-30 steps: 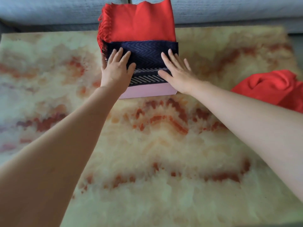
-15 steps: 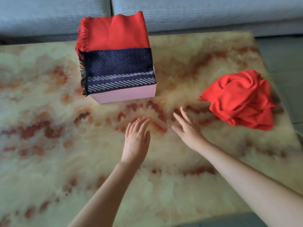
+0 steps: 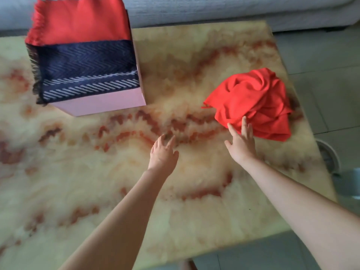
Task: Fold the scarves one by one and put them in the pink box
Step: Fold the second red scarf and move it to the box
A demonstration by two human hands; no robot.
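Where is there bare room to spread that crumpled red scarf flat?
Widest bare table lies nearer the person than the pink box, around the left hand. A narrower gap separates box and crumpled red scarf. Crowded: right side, under scarf and right hand.

A single view, from a wide-angle camera worn on the person's head, facing forward and steeply down onto a table (image 3: pixel 194 211). Both forearms come in from the bottom edge and reach up the frame, the left hand (image 3: pixel 163 152) near the centre and the right hand (image 3: pixel 241 143) just right of it, so the lens sits close over the near side of the table. The far edge runs near the top, with a sofa (image 3: pixel 214 10) behind it. The box (image 3: pixel 101 103) stands at upper left; the loose scarf (image 3: pixel 253 102) lies right of centre. Floor (image 3: pixel 321 55) shows down the right side (the table's right edge slants inward toward the top)
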